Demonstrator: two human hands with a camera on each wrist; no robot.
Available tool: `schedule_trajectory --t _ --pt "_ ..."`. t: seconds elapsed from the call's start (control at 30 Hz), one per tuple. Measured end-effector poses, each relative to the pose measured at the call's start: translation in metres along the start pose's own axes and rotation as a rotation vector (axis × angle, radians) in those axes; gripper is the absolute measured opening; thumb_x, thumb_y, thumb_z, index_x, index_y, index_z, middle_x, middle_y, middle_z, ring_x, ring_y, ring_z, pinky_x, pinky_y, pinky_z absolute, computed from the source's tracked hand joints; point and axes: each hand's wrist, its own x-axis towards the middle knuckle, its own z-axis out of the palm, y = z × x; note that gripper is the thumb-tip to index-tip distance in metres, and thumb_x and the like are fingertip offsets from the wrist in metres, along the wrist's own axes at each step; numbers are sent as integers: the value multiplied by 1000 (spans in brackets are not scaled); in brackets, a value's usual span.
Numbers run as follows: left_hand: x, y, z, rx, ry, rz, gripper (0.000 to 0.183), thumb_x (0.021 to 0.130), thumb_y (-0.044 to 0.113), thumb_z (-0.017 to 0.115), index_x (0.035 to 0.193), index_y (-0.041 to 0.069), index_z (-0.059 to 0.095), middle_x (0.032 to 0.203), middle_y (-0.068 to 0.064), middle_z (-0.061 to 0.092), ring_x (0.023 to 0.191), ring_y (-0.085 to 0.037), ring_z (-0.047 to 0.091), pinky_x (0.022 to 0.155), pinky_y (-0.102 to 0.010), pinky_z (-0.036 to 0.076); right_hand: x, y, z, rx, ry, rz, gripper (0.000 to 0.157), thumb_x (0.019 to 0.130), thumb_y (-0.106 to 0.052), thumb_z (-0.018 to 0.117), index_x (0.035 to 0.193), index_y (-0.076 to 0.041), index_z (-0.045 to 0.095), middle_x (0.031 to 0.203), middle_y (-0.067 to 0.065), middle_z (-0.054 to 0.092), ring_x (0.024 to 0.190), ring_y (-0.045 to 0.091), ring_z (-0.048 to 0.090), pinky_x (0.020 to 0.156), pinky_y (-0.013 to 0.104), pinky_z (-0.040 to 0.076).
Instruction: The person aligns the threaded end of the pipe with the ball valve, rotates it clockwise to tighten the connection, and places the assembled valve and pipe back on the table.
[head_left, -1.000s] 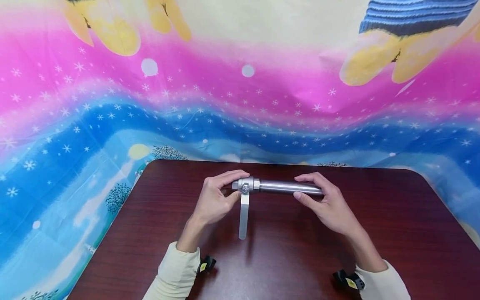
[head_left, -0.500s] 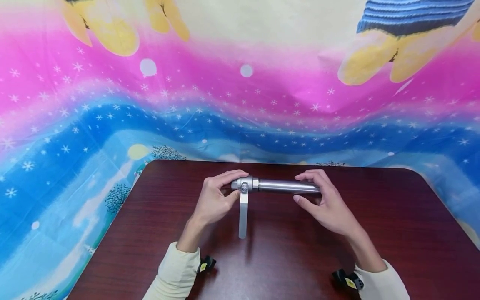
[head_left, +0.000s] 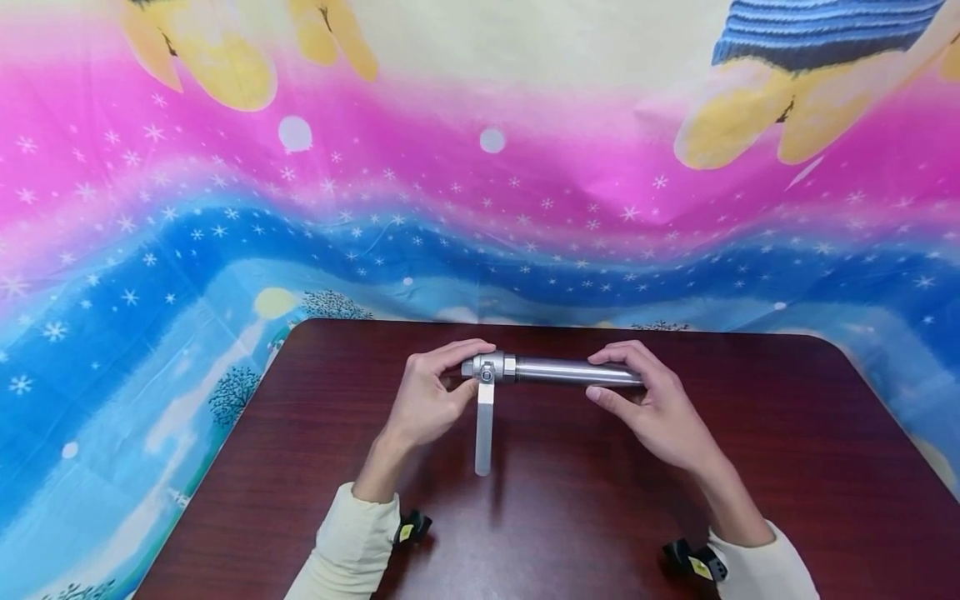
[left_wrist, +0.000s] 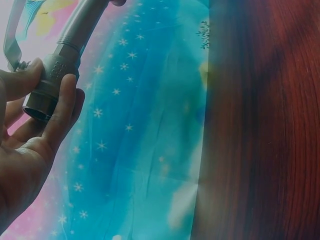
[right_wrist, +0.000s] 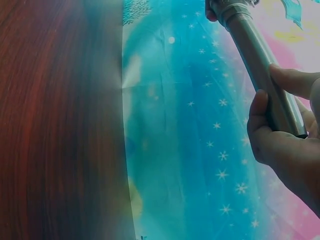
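In the head view a silver ball valve (head_left: 491, 367) is joined to a long metal pipe (head_left: 558, 372), held level above the table. The valve's flat lever (head_left: 485, 429) points toward the person. My left hand (head_left: 429, 396) pinches the valve body between thumb and fingers; in the left wrist view the valve's open end (left_wrist: 40, 106) shows beside the palm. Near the pipe's far right end, my right hand (head_left: 663, 408) holds it, fingers over the top and thumb on the near side. The right wrist view shows those fingers (right_wrist: 260, 117) curled about the pipe.
Below the hands is a dark red-brown wooden table (head_left: 570, 517) with rounded far corners. A colourful printed cloth (head_left: 450, 208) hangs behind it. Black camera mounts (head_left: 412, 527) sit at both sleeve cuffs.
The right hand's thumb and fingers lifted slightly, then settled back on the pipe. The lever's free end has swung a little left. The left hand keeps its hold on the valve.
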Motion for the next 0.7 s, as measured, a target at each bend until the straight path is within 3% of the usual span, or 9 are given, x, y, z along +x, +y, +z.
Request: schedule_trajectory --t 0.43,0.7 --pt "0 1 -2 -22 -4 15 50 82 -21 70 127 -1 76 132 -17 75 108 -25 72 86 -43 67 1 0 -2 -38 -25 27 35 97 -10 79 130 -21 71 117 -4 70 88 10 60 74 21 50" --pt "0 3 -3 -15 -2 33 50 82 -20 71 126 1 77 132 -15 76 108 -24 73 87 -37 67 4 0 -4 -31 -72 44 31 103 -15 73 133 -18 70 107 -3 68 83 10 66 71 23 55"
